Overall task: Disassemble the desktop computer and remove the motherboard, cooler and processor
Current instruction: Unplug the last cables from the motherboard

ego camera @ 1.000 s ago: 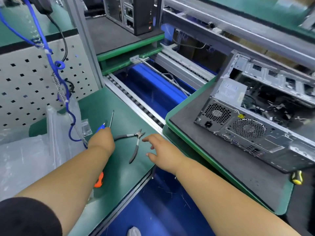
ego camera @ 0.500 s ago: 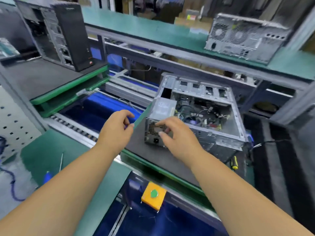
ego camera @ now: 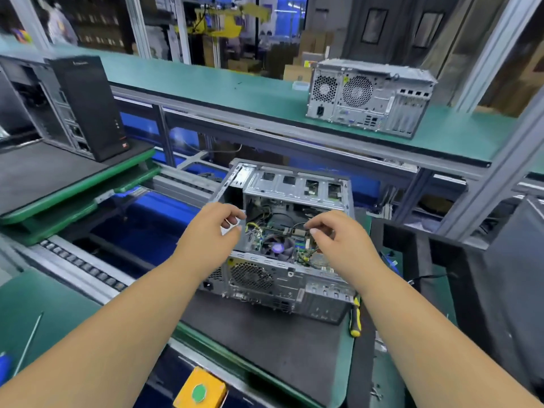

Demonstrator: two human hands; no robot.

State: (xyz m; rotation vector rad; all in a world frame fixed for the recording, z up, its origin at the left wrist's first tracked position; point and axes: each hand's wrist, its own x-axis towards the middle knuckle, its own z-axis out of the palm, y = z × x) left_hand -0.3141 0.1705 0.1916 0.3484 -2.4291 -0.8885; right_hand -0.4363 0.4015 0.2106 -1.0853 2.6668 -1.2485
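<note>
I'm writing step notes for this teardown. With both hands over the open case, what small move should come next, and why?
Probably unplug a cable first. The open grey metal computer case lies on its side, and black and yellow cables cross above the round cooler fan. The right hand already appears to pinch a small connector there; the left hand hovers at the case edge, holding nothing.

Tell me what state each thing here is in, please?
Open case: lying on its side, panel off, cooler fan and cables still inside.
Left hand: fingers curled over the case, holding nothing clearly.
Right hand: pinching a cable.
Shelf case: closed.
Screwdriver: lying unused.
</note>
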